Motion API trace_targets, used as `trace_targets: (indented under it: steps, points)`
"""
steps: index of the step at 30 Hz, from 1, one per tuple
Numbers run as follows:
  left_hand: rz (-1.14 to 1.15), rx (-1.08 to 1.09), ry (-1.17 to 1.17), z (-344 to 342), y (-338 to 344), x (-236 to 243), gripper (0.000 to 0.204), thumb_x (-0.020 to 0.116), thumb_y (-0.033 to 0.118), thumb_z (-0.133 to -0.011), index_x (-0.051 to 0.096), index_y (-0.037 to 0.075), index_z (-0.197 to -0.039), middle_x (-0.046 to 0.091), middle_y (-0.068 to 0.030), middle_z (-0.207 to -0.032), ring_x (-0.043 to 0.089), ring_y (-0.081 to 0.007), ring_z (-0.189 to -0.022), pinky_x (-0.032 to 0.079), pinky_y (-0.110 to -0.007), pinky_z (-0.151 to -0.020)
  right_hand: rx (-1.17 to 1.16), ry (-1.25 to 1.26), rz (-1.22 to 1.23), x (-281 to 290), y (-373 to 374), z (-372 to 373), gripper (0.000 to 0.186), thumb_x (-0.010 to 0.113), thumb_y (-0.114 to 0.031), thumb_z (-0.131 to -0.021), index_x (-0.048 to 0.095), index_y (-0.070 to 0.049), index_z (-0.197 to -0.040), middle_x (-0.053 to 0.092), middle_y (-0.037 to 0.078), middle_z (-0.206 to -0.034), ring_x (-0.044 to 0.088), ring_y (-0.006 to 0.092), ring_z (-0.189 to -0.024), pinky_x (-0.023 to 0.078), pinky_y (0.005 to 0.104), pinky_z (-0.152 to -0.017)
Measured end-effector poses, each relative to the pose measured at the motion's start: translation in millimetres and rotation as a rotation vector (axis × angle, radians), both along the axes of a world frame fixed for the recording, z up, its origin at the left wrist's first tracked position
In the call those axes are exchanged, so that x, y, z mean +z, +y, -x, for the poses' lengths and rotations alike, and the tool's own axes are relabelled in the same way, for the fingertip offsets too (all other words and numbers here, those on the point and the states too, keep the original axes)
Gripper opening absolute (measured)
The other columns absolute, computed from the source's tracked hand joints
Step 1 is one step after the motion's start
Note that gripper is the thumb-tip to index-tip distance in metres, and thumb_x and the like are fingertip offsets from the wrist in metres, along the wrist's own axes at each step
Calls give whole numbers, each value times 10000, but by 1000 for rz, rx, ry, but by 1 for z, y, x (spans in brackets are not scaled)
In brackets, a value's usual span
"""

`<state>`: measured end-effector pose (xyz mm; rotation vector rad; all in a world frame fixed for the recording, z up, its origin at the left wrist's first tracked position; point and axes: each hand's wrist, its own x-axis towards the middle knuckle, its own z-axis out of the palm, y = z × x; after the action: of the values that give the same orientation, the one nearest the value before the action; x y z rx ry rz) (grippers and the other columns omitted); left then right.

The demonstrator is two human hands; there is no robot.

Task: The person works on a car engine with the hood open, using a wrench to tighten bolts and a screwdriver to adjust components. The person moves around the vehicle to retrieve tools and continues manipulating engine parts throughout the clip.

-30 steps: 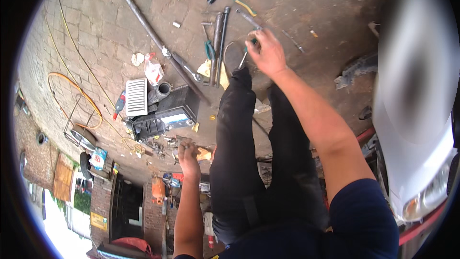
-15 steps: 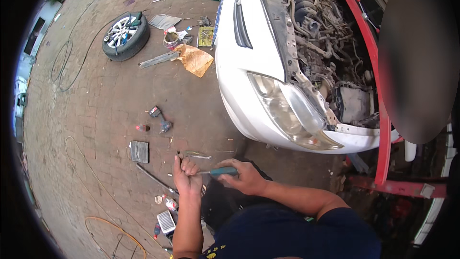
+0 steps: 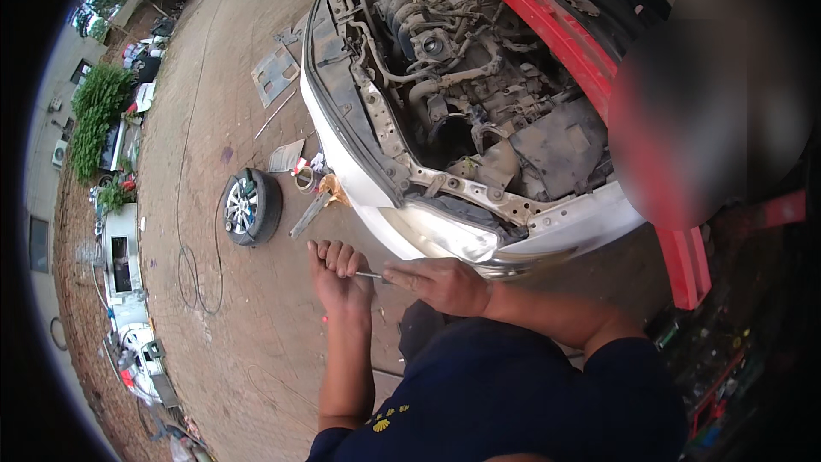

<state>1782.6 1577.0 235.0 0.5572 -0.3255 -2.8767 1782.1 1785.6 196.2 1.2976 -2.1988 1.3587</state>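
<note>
In front of my body, my right hand (image 3: 443, 286) is closed around a screwdriver (image 3: 369, 275). Its handle is hidden in the palm now, and only the thin metal shaft shows, pointing left. That shaft reaches the curled fingers of my left hand (image 3: 340, 275), which is closed with its knuckles up. Whatever sits inside the left fist is hidden. Both hands are held in the air, just short of a white car (image 3: 389, 231) with its engine bay (image 3: 462, 111) uncovered.
A red metal beam (image 3: 547, 21) crosses over the car's right side. On the brick ground at left lie a wheel (image 3: 254, 207), an open tin (image 3: 305, 178), crumpled brown paper (image 3: 334, 190) and a cable (image 3: 184, 265). Bushes (image 3: 101, 120) and clutter line the far left.
My view has swung up toward the engine bay and the left yard. Both hands are higher in the picture and closer together. The screwdriver's teal handle, visible earlier, is now covered.
</note>
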Motion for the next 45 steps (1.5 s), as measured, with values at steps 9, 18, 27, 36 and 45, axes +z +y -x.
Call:
trace_targets:
  steps: [9,18,27,36,45]
  points:
    - [527,-254,20,118,116,38,399,477,390,-1085,372,166,-773,271,44,-634,260,-114,-532,273,-301,-517,-386,-362,171,1,44,40,533,676,-56,-899,547,-6,-1414,672,241,-1191,675,414,-1040,547,445,-904]
    - [693,-604,208,247,118,-17,493,457,491,-1059,537,34,-1225,594,-108,-1013,584,-232,-916,480,-347,-848,-571,-824,588,-18,28,130,325,591,-171,-1032,510,30,-1274,640,121,-961,632,188,-865,501,331,-781]
    - [2580,-98,446,442,-62,-99,376,688,289,-946,646,25,-1210,623,-209,-1210,570,-419,-1140,452,-467,-995,-895,-1026,1367,-91,65,330,219,544,-77,-1029,602,14,-1220,664,70,-975,631,123,-824,558,267,-689]
    - [2545,-262,362,454,-109,-135,512,631,364,-960,592,5,-1322,554,-246,-1383,514,-442,-1269,399,-481,-1093,-1114,-1059,1287,-184,136,452,239,562,12,-993,600,41,-1227,656,106,-931,650,157,-749,575,275,-679]
    - [2486,-197,328,455,-107,-132,409,647,271,-953,624,-7,-1252,601,-224,-1323,563,-419,-1216,435,-451,-1059,-980,-1045,1249,-206,153,489,219,593,-2,-982,622,26,-1196,673,116,-962,675,199,-817,581,307,-709]
